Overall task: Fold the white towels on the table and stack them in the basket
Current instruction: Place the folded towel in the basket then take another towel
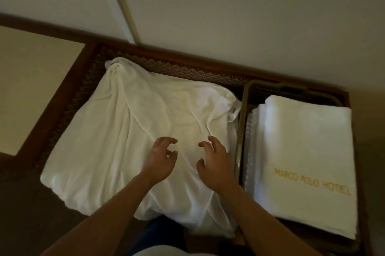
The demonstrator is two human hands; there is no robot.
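Hands [160, 160] [214, 162] hover, fingers curled, over rumpled towel [125, 130].

Dark wooden table [68, 97], rumpled white towel [129, 130], basket [241, 122] alongside

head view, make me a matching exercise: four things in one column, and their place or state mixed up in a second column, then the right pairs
Column one
1. loose white towel
2. folded towel
3. basket
4. left hand

Column two
A. olive-coloured, at the right end of the table
B. spread out and rumpled across the table top
C. fingers curled, over the rumpled cloth, holding nothing that shows
D. lies on top in the basket, with gold lettering

Pairs: 1-B, 2-D, 3-A, 4-C

The right hand is posed much like the left hand, beside it.
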